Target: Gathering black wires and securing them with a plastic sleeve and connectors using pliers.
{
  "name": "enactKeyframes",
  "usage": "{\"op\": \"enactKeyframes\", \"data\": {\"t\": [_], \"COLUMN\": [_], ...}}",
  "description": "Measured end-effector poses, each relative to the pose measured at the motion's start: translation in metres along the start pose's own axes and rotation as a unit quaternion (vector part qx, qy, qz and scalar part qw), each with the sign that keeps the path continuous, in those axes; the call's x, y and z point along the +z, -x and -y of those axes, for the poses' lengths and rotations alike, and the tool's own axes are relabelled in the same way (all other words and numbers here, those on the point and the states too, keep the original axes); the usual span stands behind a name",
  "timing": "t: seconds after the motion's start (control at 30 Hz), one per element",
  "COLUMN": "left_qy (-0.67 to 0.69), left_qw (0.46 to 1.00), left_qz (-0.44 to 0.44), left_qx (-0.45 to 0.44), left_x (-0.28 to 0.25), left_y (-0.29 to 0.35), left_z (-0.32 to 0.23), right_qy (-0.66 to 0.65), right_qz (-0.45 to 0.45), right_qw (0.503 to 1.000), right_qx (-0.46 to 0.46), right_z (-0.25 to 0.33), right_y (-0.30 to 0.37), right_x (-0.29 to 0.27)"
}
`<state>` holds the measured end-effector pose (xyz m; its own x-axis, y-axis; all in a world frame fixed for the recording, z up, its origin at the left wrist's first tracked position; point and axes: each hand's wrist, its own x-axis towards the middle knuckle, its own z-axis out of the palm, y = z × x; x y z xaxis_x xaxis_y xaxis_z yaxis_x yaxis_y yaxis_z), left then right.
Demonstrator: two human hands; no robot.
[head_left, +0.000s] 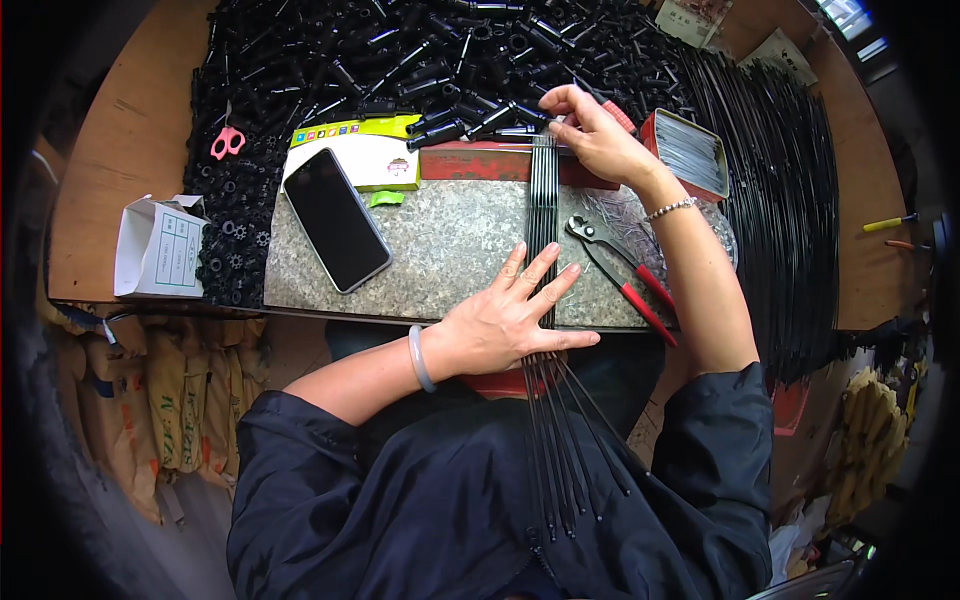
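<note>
A bundle of thin black rods [543, 200] runs from a red metal bar [470, 166] at the far side, over the speckled board and the near edge, down to my lap, where the ends fan out. My left hand [508, 312] lies across the rods with its fingers spread, pressing on them from above. At the far ends of the rods, the thumb and forefinger of my right hand [603, 140] are pinched together. What sits between those fingertips is too small to tell. Just right of the bundle rest pincers [592, 243] with red handles.
A heap of black tubular parts [400, 65] covers the back. Left are a phone [338, 222], a white-yellow box [370, 165], pink scissors [228, 142] and a white carton [160, 247]. A tin of thin wires [690, 155] and many long black rods [775, 200] lie right.
</note>
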<state>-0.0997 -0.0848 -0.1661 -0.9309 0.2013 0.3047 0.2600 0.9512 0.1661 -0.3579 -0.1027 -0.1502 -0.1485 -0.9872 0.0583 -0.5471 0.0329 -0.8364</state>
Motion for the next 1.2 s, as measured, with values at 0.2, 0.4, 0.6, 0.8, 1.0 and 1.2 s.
{"op": "enactKeyframes", "data": {"t": [0.2,0.4,0.6,0.8,1.0,1.2], "left_qy": [0.115,0.293,0.415,0.35,0.269,0.279], "left_qw": [0.993,0.953,0.907,0.931,0.959,0.957], "left_qz": [-0.027,-0.083,-0.074,-0.103,-0.079,-0.069], "left_qx": [-0.006,0.012,-0.003,0.0,0.028,0.025], "left_x": [-0.019,-0.072,-0.111,-0.116,-0.115,-0.117], "left_y": [0.009,-0.007,-0.024,-0.02,-0.016,-0.013], "left_z": [-0.015,-0.038,-0.051,-0.054,-0.053,-0.055], "right_qy": [0.36,0.4,0.424,0.006,0.17,0.225], "right_qz": [-0.211,-0.193,-0.312,-0.281,-0.216,-0.238], "right_qw": [0.907,0.894,0.85,0.945,0.917,0.905], "right_qx": [0.055,0.069,-0.022,-0.169,-0.29,-0.273], "right_z": [0.005,-0.02,-0.002,0.127,0.187,0.194], "right_y": [0.062,0.095,0.112,0.181,0.242,0.251], "right_x": [-0.08,-0.096,-0.095,-0.03,0.009,0.017]}}
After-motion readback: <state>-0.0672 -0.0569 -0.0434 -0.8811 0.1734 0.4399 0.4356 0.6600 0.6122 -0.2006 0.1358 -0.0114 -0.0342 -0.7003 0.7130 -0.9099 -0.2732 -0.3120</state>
